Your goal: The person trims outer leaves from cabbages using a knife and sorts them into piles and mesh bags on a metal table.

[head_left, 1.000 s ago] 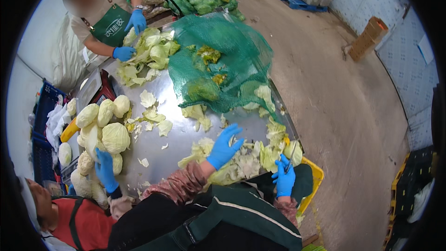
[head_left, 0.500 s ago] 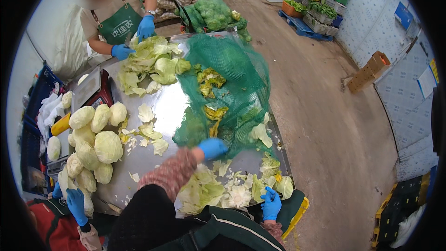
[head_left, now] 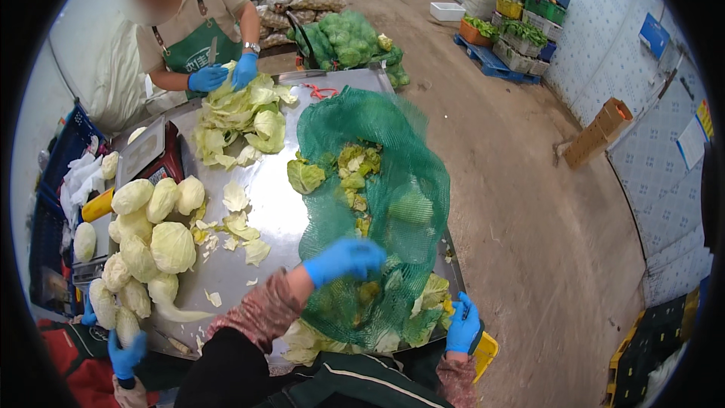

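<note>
My blue-gloved left hand (head_left: pixel 343 261) is blurred over a green mesh bag (head_left: pixel 400 234), fingers bent; whether they grip the mesh is unclear. The bag lies across the steel table (head_left: pixel 272 204), with wilted cabbage leaves (head_left: pixel 355 170) in it or under it. My right hand (head_left: pixel 462 329), also gloved, is closed at the right front edge, beside pale and yellowing leaves (head_left: pixel 427 302); what it holds is hidden. A pile of trimmed cabbages (head_left: pixel 172 248) fills the table's left front.
A co-worker (head_left: pixel 189 38) opposite holds a knife over loose leaves (head_left: pixel 238 121). Another co-worker's hand (head_left: pixel 127 351) is at lower left. Beside the table are a scale (head_left: pixel 147 151), blue crates (head_left: pixel 64 136), full mesh sacks (head_left: pixel 343 38), stacked produce crates (head_left: pixel 521 41) and a cardboard box (head_left: pixel 589 136).
The mesh bag has shifted toward me, now covering much of the front-right leaves. My left hand has moved over it. The camera view has shifted too.
</note>
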The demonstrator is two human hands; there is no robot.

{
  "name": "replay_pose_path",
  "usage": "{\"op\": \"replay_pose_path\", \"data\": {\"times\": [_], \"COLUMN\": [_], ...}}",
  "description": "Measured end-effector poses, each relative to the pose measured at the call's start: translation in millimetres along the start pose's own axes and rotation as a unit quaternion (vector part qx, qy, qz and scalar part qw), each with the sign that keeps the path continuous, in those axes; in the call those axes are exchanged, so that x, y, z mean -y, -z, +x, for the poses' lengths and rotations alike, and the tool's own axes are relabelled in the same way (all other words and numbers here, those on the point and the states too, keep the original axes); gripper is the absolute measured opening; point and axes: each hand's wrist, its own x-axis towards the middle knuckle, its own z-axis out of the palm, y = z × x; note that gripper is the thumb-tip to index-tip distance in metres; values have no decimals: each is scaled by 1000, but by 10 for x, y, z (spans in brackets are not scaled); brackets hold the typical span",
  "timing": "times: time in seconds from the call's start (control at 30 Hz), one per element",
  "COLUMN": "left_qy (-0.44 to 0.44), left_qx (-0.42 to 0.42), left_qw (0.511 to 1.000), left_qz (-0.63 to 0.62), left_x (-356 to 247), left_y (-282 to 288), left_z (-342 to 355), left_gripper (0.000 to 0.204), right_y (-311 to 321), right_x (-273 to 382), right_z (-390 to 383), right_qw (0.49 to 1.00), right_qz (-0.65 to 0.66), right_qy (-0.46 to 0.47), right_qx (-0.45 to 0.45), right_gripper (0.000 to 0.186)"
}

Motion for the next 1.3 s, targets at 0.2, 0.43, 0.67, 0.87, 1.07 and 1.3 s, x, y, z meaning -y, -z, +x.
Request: {"op": "replay_pose_path", "data": {"times": [0.2, 0.43, 0.67, 0.87, 1.07, 1.3], "left_qy": [-110, -33, -7, -166, -188, -126], "left_qx": [-261, -474, -468, -339, -452, -376], "left_qw": [959, 842, 825, 909, 867, 725], "left_qz": [-14, 254, 316, -176, 96, 562], "left_x": [359, -507, -552, 32, 411, -193], "left_y": [1141, 1457, 2208, 2460, 1957, 955], "left_z": [1603, 2832, 3729, 3528, 2158, -596], "left_gripper": [34, 37, 39, 41, 57, 92], "right_y": [-410, -618, -642, -687, -648, -472], "right_x": [-170, -350, -188, -172, -228, -541], "right_z": [870, 816, 827, 787, 806, 924], "right_qw": [967, 922, 921, 933, 921, 965], "right_qz": [-240, -382, -388, -360, -388, -181], "right_qy": [90, 47, 13, 21, 11, 191], "right_qx": [-11, -39, -7, -14, -23, 0], "right_gripper": [34, 29, 26, 26, 30, 40]}}
